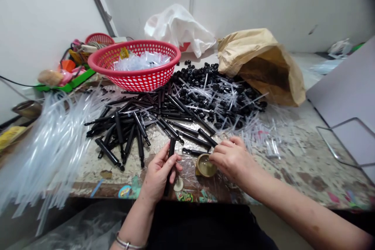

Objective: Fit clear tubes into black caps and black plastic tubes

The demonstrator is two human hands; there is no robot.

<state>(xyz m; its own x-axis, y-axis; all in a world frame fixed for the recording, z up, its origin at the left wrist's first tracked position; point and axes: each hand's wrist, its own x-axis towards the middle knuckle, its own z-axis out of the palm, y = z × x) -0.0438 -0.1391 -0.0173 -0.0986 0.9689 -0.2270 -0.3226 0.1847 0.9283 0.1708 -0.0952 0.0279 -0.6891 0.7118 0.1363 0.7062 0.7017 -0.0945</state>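
Observation:
My left hand [162, 170] is closed around a black plastic tube [172, 149], held upright near the table's front edge. My right hand [230, 158] has its fingertips pinched together at the rim of a small round cup [206, 167]; what the fingers hold, if anything, is hidden. The cup seems to contain some clear liquid. A pale round disc [178, 184] lies just below my left fingers. Behind both hands spreads a heap of similar black tubes [129, 136]. Farther back is a pile of small black caps [199, 74], mixed with short clear tubes [219, 95].
A red perforated basket [134, 74] of clear pieces stands at the back left. Long clear tubes [58, 140] hang over the left front edge. An open brown paper bag [260, 58] lies back right, beside a white plastic bag [178, 27]. A grey panel [345, 105] with a wire handle stands right.

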